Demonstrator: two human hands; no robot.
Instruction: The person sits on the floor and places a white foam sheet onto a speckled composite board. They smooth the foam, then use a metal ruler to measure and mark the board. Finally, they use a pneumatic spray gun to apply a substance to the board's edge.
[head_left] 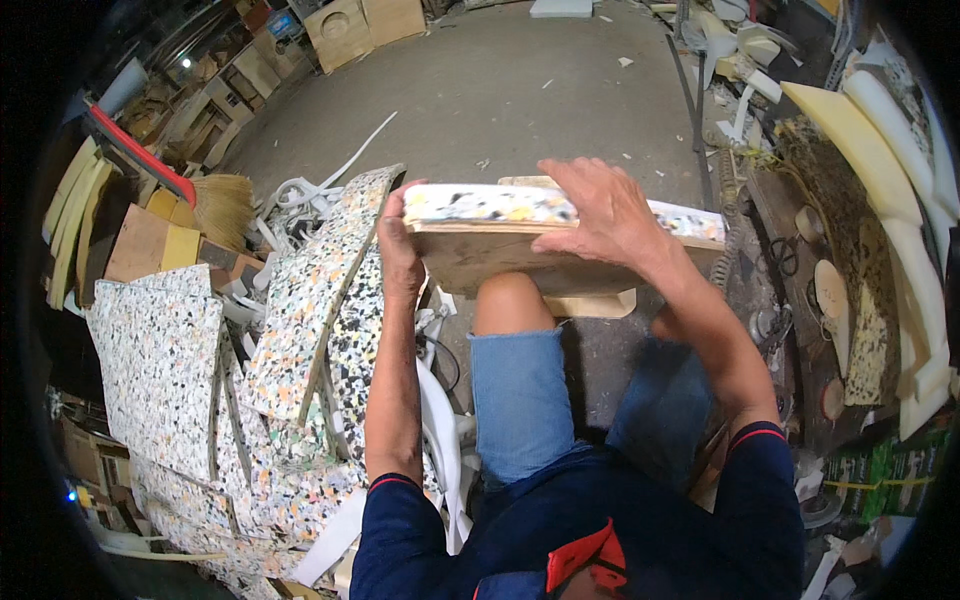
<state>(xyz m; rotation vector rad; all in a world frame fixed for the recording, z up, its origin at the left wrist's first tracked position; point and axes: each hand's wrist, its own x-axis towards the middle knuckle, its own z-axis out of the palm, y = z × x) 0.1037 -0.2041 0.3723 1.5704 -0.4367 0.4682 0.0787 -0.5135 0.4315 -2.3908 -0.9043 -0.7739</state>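
Over my knees, a wooden board stands tipped on edge, its brown face towards me. A slab of speckled white, black and orange foam lies along its far side. My left hand is closed round the left end of board and foam together. Farther right, my right hand straddles the top edge, thumb on the near side and fingers over the foam, gripping the two layers. Below the board, part of a pale wooden piece with a rounded corner shows; the rest of it is hidden.
Large speckled foam sheets are heaped at my left, beside white foam strips. A straw broom with a red handle leans behind them. At my right stands a cluttered wooden bench with scissors and yellow foam pieces.
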